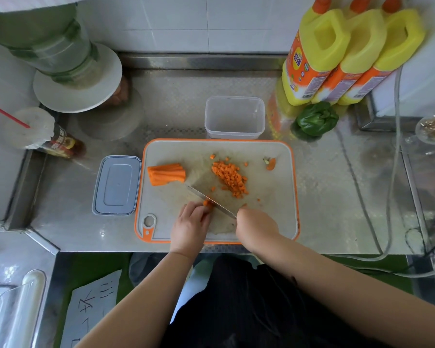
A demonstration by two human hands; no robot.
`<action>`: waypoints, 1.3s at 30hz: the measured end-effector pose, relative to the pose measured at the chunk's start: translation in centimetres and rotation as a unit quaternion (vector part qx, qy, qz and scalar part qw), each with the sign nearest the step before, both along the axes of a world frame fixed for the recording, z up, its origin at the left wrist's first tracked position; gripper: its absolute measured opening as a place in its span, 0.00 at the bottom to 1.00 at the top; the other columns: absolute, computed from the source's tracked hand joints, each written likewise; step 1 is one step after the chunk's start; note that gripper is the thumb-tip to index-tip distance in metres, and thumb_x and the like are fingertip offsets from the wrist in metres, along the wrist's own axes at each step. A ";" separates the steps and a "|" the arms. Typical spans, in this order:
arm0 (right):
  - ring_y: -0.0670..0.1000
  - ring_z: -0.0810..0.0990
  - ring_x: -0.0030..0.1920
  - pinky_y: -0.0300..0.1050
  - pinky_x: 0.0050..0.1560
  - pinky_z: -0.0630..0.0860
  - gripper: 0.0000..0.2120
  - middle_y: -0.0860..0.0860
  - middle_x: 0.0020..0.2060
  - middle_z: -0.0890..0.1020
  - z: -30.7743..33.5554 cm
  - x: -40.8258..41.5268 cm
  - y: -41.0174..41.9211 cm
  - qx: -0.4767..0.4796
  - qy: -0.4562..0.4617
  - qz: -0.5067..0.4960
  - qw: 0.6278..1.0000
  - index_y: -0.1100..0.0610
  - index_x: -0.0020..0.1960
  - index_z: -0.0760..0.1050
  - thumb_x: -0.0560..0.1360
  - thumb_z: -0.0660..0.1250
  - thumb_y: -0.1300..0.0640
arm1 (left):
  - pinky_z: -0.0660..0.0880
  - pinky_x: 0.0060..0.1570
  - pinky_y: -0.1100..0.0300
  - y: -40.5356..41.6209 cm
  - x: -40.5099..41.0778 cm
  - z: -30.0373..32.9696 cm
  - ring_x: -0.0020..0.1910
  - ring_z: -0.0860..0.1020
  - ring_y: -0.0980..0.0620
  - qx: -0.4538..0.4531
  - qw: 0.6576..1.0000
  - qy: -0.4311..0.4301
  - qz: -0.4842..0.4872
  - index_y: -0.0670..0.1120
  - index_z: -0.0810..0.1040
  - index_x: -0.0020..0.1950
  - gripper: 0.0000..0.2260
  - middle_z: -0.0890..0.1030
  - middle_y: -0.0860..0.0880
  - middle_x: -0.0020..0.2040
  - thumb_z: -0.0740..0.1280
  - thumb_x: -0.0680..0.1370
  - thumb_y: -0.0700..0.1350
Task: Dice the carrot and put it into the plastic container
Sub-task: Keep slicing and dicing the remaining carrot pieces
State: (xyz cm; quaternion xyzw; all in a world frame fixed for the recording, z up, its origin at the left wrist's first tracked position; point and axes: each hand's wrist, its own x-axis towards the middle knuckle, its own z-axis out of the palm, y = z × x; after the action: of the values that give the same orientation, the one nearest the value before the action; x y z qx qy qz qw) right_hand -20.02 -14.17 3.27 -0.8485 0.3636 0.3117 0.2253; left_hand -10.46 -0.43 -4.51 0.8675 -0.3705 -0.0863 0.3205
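Note:
On the orange-rimmed cutting board, my left hand pinches a short bundle of carrot sticks. My right hand grips a knife whose blade lies across those sticks. A pile of diced carrot lies mid-board. A stack of uncut carrot strips rests at the board's left. The carrot end piece sits at the far right corner. The clear plastic container stands empty just behind the board.
The container's grey lid lies left of the board. A green pepper and three yellow bottles stand at the back right. A drink cup with a red straw and a large jar are at the back left. Cables trail on the right.

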 end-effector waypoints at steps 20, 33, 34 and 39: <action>0.58 0.80 0.49 0.46 0.39 0.70 0.09 0.55 0.46 0.80 1.2 -0.3 1.0 -0.025 -0.014 0.026 0.999 0.59 0.56 0.74 0.78 0.60 0.64 | 0.73 0.41 0.58 1.0 -0.3 -0.4 0.43 0.74 0.49 -0.014 1.000 -0.015 0.000 0.42 0.81 0.43 0.02 0.78 0.49 0.44 0.71 0.74 0.40; 0.55 0.77 0.38 0.46 0.38 0.74 0.13 0.52 0.37 0.77 0.0 -0.1 -0.6 0.041 -0.070 -0.067 0.995 0.56 0.46 0.70 0.81 0.57 0.47 | 0.75 0.40 0.57 1.4 -0.4 -0.5 0.44 0.75 0.49 -0.012 1.000 -0.023 -0.008 0.43 0.81 0.43 0.03 0.78 0.48 0.45 0.74 0.73 0.38; 0.54 0.76 0.37 0.46 0.36 0.73 0.13 0.51 0.35 0.76 0.2 -0.1 -0.8 0.034 -0.074 -0.057 0.995 0.56 0.45 0.70 0.81 0.57 0.47 | 0.75 0.39 0.57 1.5 -0.3 -0.3 0.44 0.75 0.49 -0.007 1.000 -0.021 -0.011 0.43 0.81 0.44 0.03 0.77 0.48 0.46 0.74 0.73 0.39; 0.54 0.74 0.34 0.44 0.33 0.69 0.13 0.50 0.32 0.72 1.0 -0.5 -0.5 -0.002 -0.095 -0.006 0.995 0.57 0.46 0.70 0.81 0.56 0.48 | 0.72 0.42 0.61 1.7 -0.2 0.2 0.47 0.73 0.51 -0.007 1.000 -0.025 -0.012 0.43 0.81 0.45 0.04 0.77 0.48 0.47 0.74 0.73 0.39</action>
State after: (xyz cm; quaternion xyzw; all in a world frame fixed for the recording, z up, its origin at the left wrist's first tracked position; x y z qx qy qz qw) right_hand -20.50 -14.69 4.31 -0.8724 0.3462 0.2276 0.2594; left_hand -10.64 1.26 -4.32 0.8625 -0.3896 -0.0661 0.3161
